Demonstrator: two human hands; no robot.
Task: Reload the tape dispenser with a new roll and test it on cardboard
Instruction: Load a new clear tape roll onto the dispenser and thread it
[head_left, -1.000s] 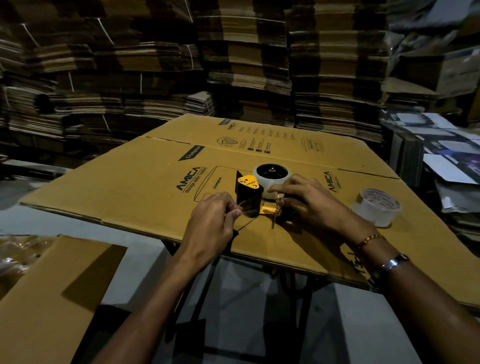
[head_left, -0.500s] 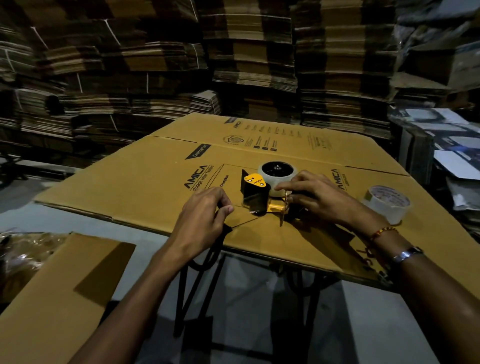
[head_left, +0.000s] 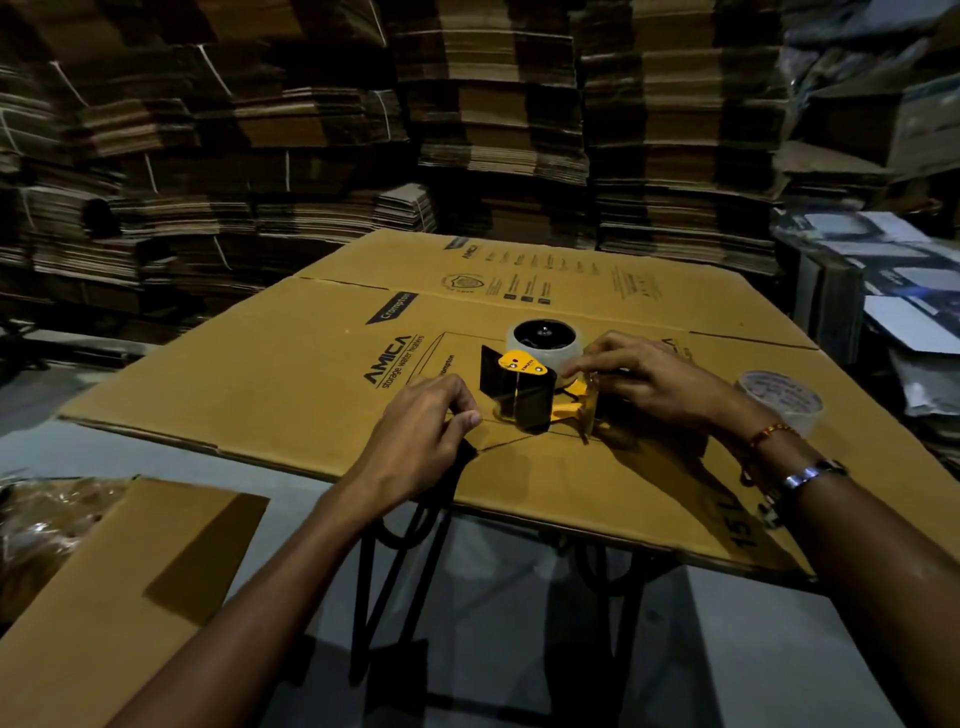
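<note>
I am threading tape on the tape dispenser (head_left: 524, 395), lying on the cardboard (head_left: 311, 374). My right hand (head_left: 649, 384) is pinching beside it; my left hand (head_left: 421, 436), nearer me, is pinching something dark. I should be pulling straight.

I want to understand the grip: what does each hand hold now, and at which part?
The right hand holds the tape dispenser at its handle end. The left hand seems to pinch something beside its front end; what it is cannot be told.

"AMICA", perhaps "Crompton", on cardboard (head_left: 291, 364)
</note>
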